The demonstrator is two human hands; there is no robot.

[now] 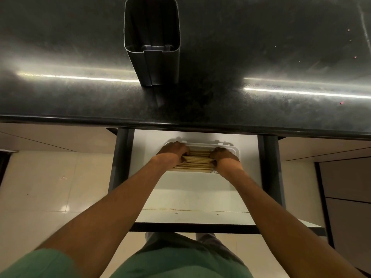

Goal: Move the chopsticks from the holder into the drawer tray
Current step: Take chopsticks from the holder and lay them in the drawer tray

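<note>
A dark grey rectangular holder [152, 40] stands on the black countertop, and I see nothing inside it. Below the counter edge a white drawer [197, 199] is pulled out. In it lies a white tray [234, 150] with several pale wooden chopsticks [198, 162] lying side by side, left to right. My left hand [173, 152] is curled over the left ends of the chopsticks. My right hand [224, 157] is curled over their right ends. The fingertips of both hands are hidden.
The black countertop [261, 57] spans the top half of the view and overhangs the back of the drawer. Dark drawer rails [120, 161] run along both sides. Cream floor tiles and a dark cabinet front [347, 197] lie below and to the right.
</note>
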